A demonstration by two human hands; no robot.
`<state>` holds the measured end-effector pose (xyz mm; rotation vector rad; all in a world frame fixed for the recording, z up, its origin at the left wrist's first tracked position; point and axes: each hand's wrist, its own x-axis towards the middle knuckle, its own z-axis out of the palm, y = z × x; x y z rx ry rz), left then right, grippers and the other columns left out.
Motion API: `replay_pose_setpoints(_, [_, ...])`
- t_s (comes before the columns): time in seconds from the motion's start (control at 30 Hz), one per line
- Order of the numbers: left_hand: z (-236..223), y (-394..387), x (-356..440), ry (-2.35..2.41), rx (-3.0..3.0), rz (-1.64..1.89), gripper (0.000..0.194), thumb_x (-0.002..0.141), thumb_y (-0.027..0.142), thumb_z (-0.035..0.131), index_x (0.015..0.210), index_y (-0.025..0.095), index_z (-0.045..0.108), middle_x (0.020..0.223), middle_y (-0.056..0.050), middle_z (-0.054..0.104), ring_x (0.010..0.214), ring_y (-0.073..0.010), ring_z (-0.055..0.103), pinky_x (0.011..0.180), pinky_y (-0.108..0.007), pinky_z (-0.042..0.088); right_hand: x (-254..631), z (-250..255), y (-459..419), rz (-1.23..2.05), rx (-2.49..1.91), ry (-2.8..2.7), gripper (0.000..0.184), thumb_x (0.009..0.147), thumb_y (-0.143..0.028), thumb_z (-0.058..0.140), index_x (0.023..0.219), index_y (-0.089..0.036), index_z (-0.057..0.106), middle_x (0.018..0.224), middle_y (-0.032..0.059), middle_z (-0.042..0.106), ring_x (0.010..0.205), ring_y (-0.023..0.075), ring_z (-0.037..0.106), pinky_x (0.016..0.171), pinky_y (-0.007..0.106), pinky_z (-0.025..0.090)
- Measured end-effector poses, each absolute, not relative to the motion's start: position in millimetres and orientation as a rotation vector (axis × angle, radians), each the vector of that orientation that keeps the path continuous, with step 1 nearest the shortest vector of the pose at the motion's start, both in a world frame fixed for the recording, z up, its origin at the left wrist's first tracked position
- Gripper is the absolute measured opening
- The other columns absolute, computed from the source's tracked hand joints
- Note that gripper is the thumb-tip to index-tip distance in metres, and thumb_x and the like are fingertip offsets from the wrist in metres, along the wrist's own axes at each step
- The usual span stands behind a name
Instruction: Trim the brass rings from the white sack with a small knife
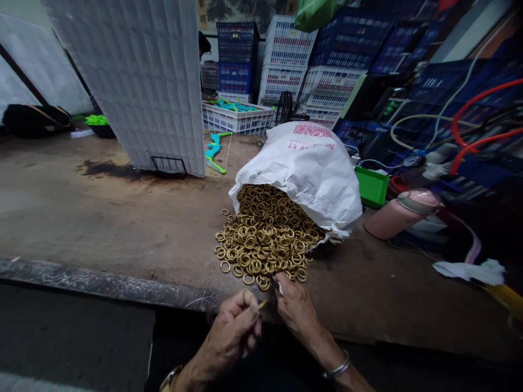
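Note:
My left hand (233, 326) is closed in a pinch at the table's front edge, gripping a brass-coloured ring (262, 305) that shows edge-on. Just to the right, my right hand (298, 307) wraps round a small dark tool (275, 282); its kind is hard to make out, and something pale shows by the fingers. The tool's dark end lies close to the front of a heap of brass-coloured rings (261, 242). These rings spill out of the mouth of a white woven sack (302, 163) lying on its side.
Stacked crates (286, 49) stand behind the wooden table (102, 228). A tall pale ribbed panel (143, 81) rises at left, near a toy bow (214, 149). To the right are a green tray (371, 187), a pink bottle (398, 215) and orange tubing (461, 128). A person is partly visible behind the panel.

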<state>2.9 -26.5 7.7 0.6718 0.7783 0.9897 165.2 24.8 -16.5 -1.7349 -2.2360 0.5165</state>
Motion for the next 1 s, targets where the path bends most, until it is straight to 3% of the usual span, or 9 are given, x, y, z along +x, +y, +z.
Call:
replay_pose_setpoints(0.17, [4, -21, -5, 0.761, 0.506, 1.031, 0.027, 0.081, 0.039, 0.050, 0.075, 0.013, 0.051, 0.057, 0.002, 0.050, 0.041, -0.0038, 0.036, 0.035, -0.015, 0.026, 157, -18, 18, 0.549, -1.620, -2.214, 0.025, 0.076, -0.009, 0.039, 0.096, -0.019, 0.049, 0.077, 0.0035, 0.064, 0.069, 0.0171, 0.060, 0.059, 0.023, 0.034])
replay_pose_setpoints(0.3, [1, -20, -11, 0.714, 0.393, 1.061, 0.016, 0.080, 0.031, 0.052, 0.078, 0.016, 0.050, 0.073, -0.003, 0.057, 0.048, -0.0057, 0.045, 0.037, -0.015, 0.028, 148, -22, 14, 0.428, -1.651, -2.287, 0.030, 0.075, -0.012, 0.046, 0.105, -0.020, 0.046, 0.085, 0.0042, 0.065, 0.072, 0.0179, 0.061, 0.059, 0.024, 0.033])
replay_pose_setpoints(0.43, [-6, -20, -13, 0.653, 0.267, 1.059, 0.015, 0.080, 0.028, 0.051, 0.090, 0.016, 0.053, 0.073, -0.001, 0.055, 0.051, -0.0072, 0.048, 0.038, -0.016, 0.029, 146, -20, 14, 0.379, -1.710, -2.291, 0.022, 0.076, -0.013, 0.048, 0.097, -0.020, 0.049, 0.085, 0.0033, 0.064, 0.072, 0.0170, 0.060, 0.058, 0.023, 0.032])
replay_pose_setpoints(0.67, [-9, -18, -14, 0.655, 0.180, 1.088, 0.015, 0.075, 0.026, 0.059, 0.070, 0.013, 0.053, 0.074, -0.002, 0.055, 0.060, -0.0090, 0.052, 0.040, -0.015, 0.031, 146, -17, 14, 0.361, -1.765, -2.286, 0.022, 0.076, -0.007, 0.041, 0.088, -0.020, 0.054, 0.083, 0.0043, 0.063, 0.072, 0.0160, 0.057, 0.059, 0.024, 0.031])
replay_pose_setpoints(0.77, [-7, -17, -9, 0.743, 0.247, 1.071, 0.018, 0.074, 0.027, 0.061, 0.069, 0.014, 0.050, 0.069, 0.000, 0.053, 0.055, -0.0071, 0.049, 0.038, -0.014, 0.028, 150, -21, 16, 0.404, -1.711, -2.216, 0.022, 0.075, -0.007, 0.039, 0.086, -0.019, 0.055, 0.080, 0.0045, 0.062, 0.069, 0.0153, 0.056, 0.059, 0.024, 0.032])
replay_pose_setpoints(0.9, [-6, -13, 3, 0.950, 0.467, 1.088, 0.023, 0.072, 0.036, 0.061, 0.075, 0.016, 0.051, 0.058, 0.005, 0.048, 0.045, -0.0053, 0.042, 0.035, -0.014, 0.026, 161, -22, 24, 0.631, -1.617, -1.979, 0.015, 0.079, -0.021, 0.039, 0.080, -0.018, 0.055, 0.070, 0.0029, 0.059, 0.064, 0.0142, 0.052, 0.058, 0.023, 0.035])
replay_pose_setpoints(1.0, [-6, -8, 12, 1.144, 0.697, 1.095, 0.023, 0.073, 0.038, 0.058, 0.082, 0.017, 0.053, 0.051, 0.007, 0.045, 0.040, -0.0056, 0.039, 0.036, -0.015, 0.028, 165, -17, 30, 0.888, -1.569, -1.721, 0.022, 0.080, -0.035, 0.041, 0.070, -0.019, 0.052, 0.061, -0.0012, 0.052, 0.056, 0.0112, 0.046, 0.054, 0.021, 0.035])
